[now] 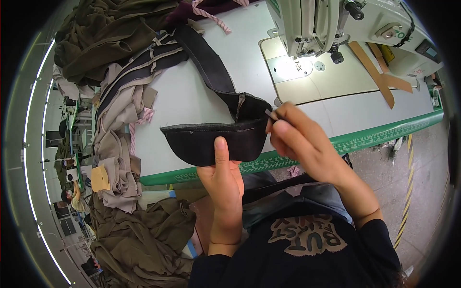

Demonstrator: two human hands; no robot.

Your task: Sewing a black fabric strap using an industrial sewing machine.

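Observation:
My left hand [223, 177] grips a black fabric band [192, 143] from below, its thumb pressed on the face under a stitched top edge. The band's curved end piece hangs over the table's front edge, and the rest loops back and runs away to the far left. A small frayed seam end [241, 102] sticks up inside the loop. At the loop's right end my right hand [305, 144] is closed in a pinch. A small dark piece with a greyish tip [269, 113] shows at its fingertips; I cannot tell what it is.
A sewing machine [312, 29] with a lit needle plate [290, 68] stands at the far right. Brown paper-like strips [377, 72] lie beside it. Brown garments [103, 43] and grey ones [115, 144] are heaped at left. A green ruled edge [355, 140] borders the white table.

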